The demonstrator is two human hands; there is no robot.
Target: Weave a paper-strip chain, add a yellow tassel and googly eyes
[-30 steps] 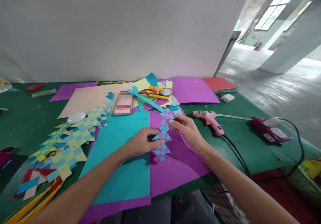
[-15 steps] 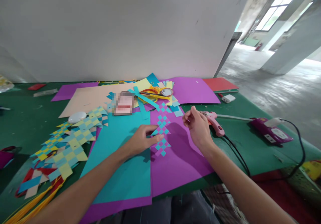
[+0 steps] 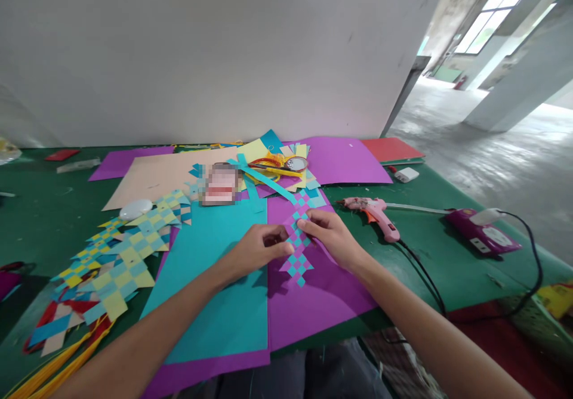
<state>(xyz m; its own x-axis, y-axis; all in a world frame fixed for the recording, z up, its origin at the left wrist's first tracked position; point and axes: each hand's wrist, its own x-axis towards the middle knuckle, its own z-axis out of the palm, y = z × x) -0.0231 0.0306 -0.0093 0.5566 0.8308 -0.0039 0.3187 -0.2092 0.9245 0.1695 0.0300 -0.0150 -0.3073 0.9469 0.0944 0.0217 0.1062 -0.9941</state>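
Note:
A woven paper strip (image 3: 299, 263), checkered in turquoise and purple with zigzag edges, is held above the purple paper sheet (image 3: 331, 303). My left hand (image 3: 262, 247) pinches its left edge between thumb and fingers. On the opposite edge, higher up, my right hand (image 3: 335, 238) grips the strip with its thumb on top. Under my left forearm lies a large turquoise paper sheet (image 3: 215, 321). Fingertips beneath the strip are hidden.
Right of my hands a pink glue gun (image 3: 376, 211) lies on the green table, its cord running to a purple power strip (image 3: 483, 232). Several woven pieces (image 3: 129, 253) with yellow tassels (image 3: 71, 366) lie at left. Scissors and a tape roll (image 3: 296, 164) are behind.
My right hand has come left and down from near the glue gun and taken hold of the strip's right edge. The strip has shifted slightly right with my left hand.

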